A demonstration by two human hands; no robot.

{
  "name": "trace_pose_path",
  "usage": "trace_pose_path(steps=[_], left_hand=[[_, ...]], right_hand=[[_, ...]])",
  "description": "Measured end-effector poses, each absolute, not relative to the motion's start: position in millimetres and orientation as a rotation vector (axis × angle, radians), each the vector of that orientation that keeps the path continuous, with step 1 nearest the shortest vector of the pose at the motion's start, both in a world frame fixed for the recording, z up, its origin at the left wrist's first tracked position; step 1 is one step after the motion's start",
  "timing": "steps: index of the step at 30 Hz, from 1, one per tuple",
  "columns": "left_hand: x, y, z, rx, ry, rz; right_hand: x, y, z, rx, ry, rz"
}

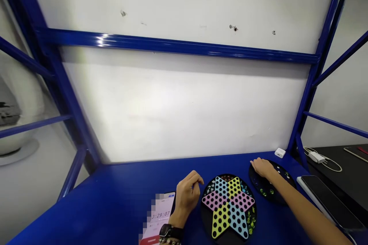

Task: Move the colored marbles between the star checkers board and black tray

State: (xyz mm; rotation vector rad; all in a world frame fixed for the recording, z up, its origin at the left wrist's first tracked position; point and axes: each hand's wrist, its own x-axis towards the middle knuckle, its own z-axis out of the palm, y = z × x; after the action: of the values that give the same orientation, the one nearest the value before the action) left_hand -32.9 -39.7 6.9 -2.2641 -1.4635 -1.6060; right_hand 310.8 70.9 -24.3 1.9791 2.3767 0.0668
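A round black Chinese checkers board [228, 200] with a star of blue, yellow and pink points lies on the blue table. Glass marbles, some of them yellow-green [251, 220], sit in the pockets around the star. At the board's left edge, my left hand [187, 194] is loosely curled, and nothing shows in its fingers. My right hand [262, 167] reaches to the left rim of a round black tray [280, 197] holding several scattered marbles. Its fingers are bent together over the rim, and whatever they hold is hidden.
A phone showing a timer [159, 214] lies beside my left wrist. A small white box [280, 152] stands at the table's back right. Farther right are a dark phone on a white box [330, 199] and a charger with a cable [316, 157]. Blue frame bars [184, 48] cross the white wall.
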Motion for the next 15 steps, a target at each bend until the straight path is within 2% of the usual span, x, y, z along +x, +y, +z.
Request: trace_pose_path(steps=[4, 9, 15], left_hand=[[-32, -40, 8, -2.284, -1.462, -1.597], [-31, -41, 8, -2.283, -1.454, -1.586], [-32, -39, 8, -2.276, -1.46, -1.602]], right_hand=[[314, 67, -26, 1.918, 2.37, 0.146], [317, 68, -29, 1.882, 2.365, 0.092], [335, 89, -33, 2.158, 2.374, -0.345]])
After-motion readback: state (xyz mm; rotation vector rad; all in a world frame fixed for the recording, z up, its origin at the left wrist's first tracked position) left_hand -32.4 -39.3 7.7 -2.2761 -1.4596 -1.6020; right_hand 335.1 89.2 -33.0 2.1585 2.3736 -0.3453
